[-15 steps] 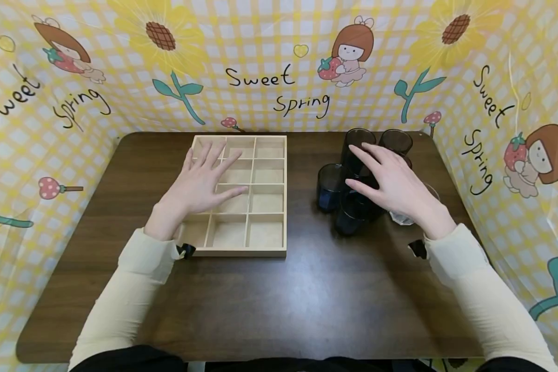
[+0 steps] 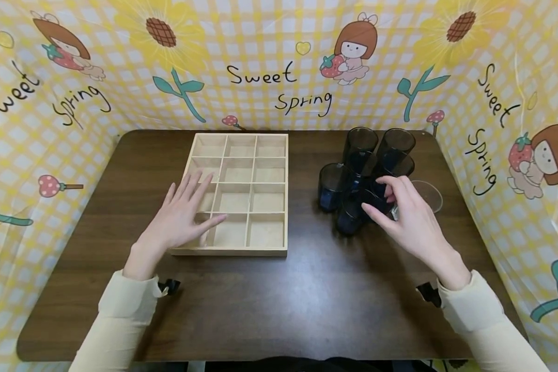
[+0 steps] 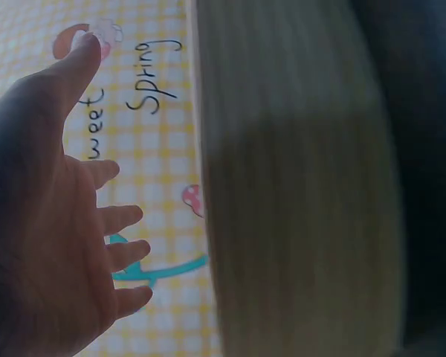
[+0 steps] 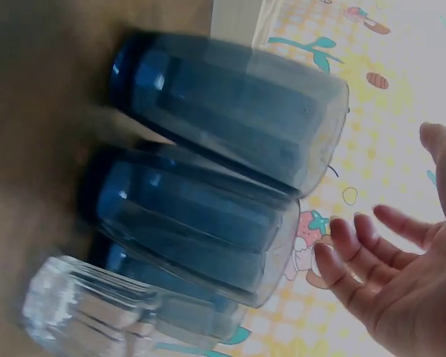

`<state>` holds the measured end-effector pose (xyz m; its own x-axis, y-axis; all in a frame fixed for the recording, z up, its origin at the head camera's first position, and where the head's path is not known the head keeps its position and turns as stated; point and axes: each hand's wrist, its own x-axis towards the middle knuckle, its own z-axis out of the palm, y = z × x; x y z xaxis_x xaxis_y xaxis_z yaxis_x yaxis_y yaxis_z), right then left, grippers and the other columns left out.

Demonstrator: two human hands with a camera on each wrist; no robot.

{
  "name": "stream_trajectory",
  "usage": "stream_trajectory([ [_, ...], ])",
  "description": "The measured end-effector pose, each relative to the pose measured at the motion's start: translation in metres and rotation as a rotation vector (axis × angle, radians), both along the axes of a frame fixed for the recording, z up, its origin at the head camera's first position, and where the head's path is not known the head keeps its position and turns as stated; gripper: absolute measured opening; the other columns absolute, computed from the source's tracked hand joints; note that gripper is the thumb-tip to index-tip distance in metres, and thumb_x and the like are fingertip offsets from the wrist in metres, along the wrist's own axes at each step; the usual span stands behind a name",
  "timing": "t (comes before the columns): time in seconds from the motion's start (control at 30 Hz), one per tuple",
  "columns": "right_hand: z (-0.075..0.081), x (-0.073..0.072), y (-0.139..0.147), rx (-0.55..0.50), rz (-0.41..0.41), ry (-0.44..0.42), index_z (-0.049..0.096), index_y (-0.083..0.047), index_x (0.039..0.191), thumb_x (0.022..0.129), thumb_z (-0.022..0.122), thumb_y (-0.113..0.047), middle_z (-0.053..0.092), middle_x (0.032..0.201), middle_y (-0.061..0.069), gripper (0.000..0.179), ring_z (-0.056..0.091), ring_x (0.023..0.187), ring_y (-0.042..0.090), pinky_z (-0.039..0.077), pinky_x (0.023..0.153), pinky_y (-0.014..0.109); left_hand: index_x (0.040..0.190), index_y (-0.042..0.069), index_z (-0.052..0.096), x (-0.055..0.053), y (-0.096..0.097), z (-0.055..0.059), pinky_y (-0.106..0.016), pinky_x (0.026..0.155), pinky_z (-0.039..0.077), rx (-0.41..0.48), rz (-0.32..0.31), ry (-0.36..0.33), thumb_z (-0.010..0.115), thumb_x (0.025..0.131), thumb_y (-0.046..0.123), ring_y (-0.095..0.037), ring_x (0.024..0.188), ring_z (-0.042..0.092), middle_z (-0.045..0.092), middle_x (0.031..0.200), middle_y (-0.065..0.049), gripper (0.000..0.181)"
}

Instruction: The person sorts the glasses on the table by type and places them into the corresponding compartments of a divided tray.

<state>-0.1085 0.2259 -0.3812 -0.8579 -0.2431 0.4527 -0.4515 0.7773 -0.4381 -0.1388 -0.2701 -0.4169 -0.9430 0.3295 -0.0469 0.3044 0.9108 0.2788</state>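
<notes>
Right hand (image 2: 409, 217) reaches open-fingered at the glasses (image 2: 353, 206), probably slippery and fragile; grip low on the wall. Left hand (image 2: 179, 219) rests open on the tray (image 2: 269, 252).

Bright even light, head view sharp with bowed edges, wrist views blurred, left one dim

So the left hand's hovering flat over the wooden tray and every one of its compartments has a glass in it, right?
Not quite. The left hand does lie flat over the wooden tray, but the head view shows its visible compartments empty. The dark glasses all stand on the table to the tray's right, by the right hand.
</notes>
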Motion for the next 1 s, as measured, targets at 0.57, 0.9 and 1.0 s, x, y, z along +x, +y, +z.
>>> stream_trajectory([
  [0.57, -0.051, 0.039, -0.009, -0.274, -0.166, -0.260, 0.051, 0.004, 0.144, 0.090, 0.092, -0.016, 0.069, 0.132, 0.024, 0.070, 0.069, 0.123, 0.041, 0.048, 0.100, 0.015, 0.179, 0.021, 0.010, 0.019, -0.010, -0.037, -0.078, 0.135, 0.005, 0.045, 0.015, -0.022, 0.066, 0.102, 0.066, -0.048, 0.173, -0.003, 0.002, 0.187, -0.020, 0.106],
  [0.9, -0.073, 0.039, -0.026, -0.406, -0.152, -0.355, 0.031, 0.003, 0.161, 0.088, 0.092, -0.006, 0.061, 0.149, 0.032, 0.095, 0.064, 0.136, 0.049, 0.053, 0.119, 0.044, 0.179, 0.026, 0.015, 0.024, -0.008, -0.045, -0.072, 0.137, -0.001, -0.003, 0.026, -0.017, 0.062, 0.102, 0.071, -0.047, 0.173, -0.004, 0.006, 0.186, -0.019, 0.101],
  [1.0, -0.077, 0.038, -0.034, -0.498, -0.151, -0.365, 0.028, 0.000, 0.164, 0.088, 0.091, -0.002, 0.057, 0.151, 0.030, 0.099, 0.062, 0.139, 0.047, 0.050, 0.117, 0.016, 0.179, 0.026, 0.016, 0.023, -0.009, -0.047, -0.073, 0.137, 0.000, -0.011, 0.028, 0.001, 0.063, 0.101, 0.070, -0.047, 0.173, -0.002, 0.008, 0.186, -0.019, 0.101],
])
